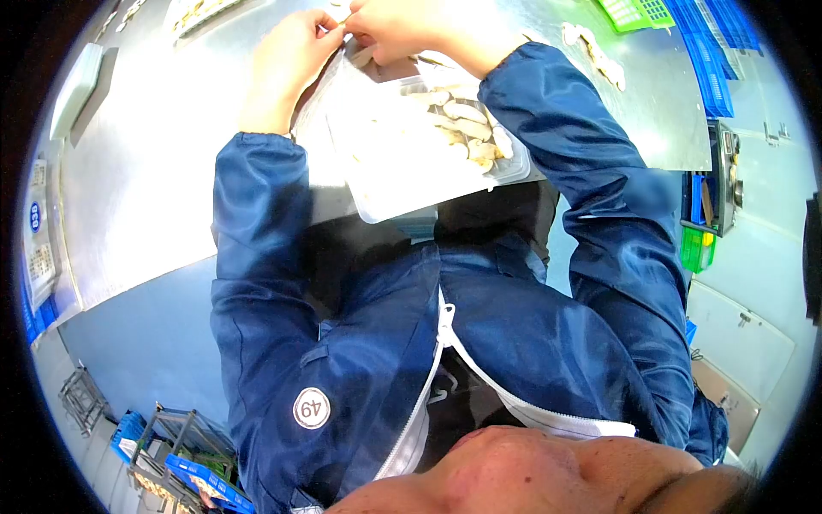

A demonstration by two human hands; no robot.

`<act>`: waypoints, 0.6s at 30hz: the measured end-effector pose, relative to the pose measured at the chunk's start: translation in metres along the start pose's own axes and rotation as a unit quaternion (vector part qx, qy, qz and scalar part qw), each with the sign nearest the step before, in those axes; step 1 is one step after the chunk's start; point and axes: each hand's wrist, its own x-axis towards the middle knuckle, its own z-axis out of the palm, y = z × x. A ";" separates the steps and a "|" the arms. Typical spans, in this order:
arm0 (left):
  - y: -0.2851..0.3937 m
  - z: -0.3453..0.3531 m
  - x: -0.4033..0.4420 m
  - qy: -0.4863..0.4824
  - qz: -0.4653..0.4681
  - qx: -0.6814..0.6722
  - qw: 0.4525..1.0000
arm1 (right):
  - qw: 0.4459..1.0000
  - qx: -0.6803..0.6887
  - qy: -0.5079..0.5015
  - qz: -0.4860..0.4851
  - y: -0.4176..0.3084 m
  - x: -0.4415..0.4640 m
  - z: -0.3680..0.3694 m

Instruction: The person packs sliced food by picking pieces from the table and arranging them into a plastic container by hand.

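Observation:
At the top of the head view, my left hand [289,53] and my right hand [407,27] meet above a metal table [154,171]. The fingers of both are pinched together, and whatever is between them is too small and overexposed to make out. Just below my right hand, a clear plastic tray [511,174] lies near the table's front edge, tilted in the view. Several pale, brown-edged slices [467,120], which look like mushroom, lie in its right half. The tray's left part is washed out by glare.
More pale pieces [595,56] lie on the table at the right. A white tray [204,13] stands at top left, beyond a white block-like container [77,90]. A green basket [635,12] and blue crates [706,60] are at top right. A rack [175,445] stands behind, lower left.

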 end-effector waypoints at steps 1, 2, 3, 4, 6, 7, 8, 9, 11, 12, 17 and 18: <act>0.005 -0.002 0.000 -0.007 -0.002 -0.007 1.000 | 0.997 0.012 -0.057 0.041 -0.011 -0.006 -0.016; 0.009 -0.002 -0.001 -0.014 -0.005 -0.013 1.000 | 0.990 0.023 -0.114 0.082 -0.016 -0.010 -0.026; 0.012 -0.002 -0.002 -0.010 -0.009 -0.016 1.000 | 0.996 0.031 -0.071 0.045 -0.006 -0.012 -0.016; 0.009 -0.001 -0.002 -0.011 -0.009 -0.019 1.000 | 0.992 0.032 -0.090 0.078 -0.010 -0.013 -0.019; 0.003 0.006 0.002 -0.015 -0.008 -0.025 1.000 | 0.981 0.038 -0.126 0.145 -0.022 -0.020 -0.031; 0.001 0.008 0.002 -0.007 0.002 -0.024 1.000 | 0.981 0.056 -0.114 0.144 -0.019 -0.022 -0.029; -0.001 0.010 0.003 0.003 0.013 -0.023 1.000 | 0.982 0.073 -0.101 0.143 -0.015 -0.023 -0.027; -0.001 0.011 0.003 0.014 0.024 -0.023 0.999 | 0.982 0.090 -0.087 0.141 -0.009 -0.024 -0.024; -0.003 0.013 0.003 0.028 0.036 -0.011 0.999 | 0.970 0.167 -0.057 0.169 0.004 -0.028 -0.017; -0.003 0.013 0.003 0.035 0.042 -0.005 0.998 | 0.961 0.205 -0.041 0.181 0.013 -0.031 -0.011; -0.003 0.010 0.001 0.030 0.022 -0.056 0.998 | 0.909 0.341 0.158 0.183 0.000 -0.094 -0.021; -0.002 0.010 0.001 0.035 0.023 -0.071 0.997 | 0.912 0.348 0.135 0.171 -0.006 -0.113 -0.023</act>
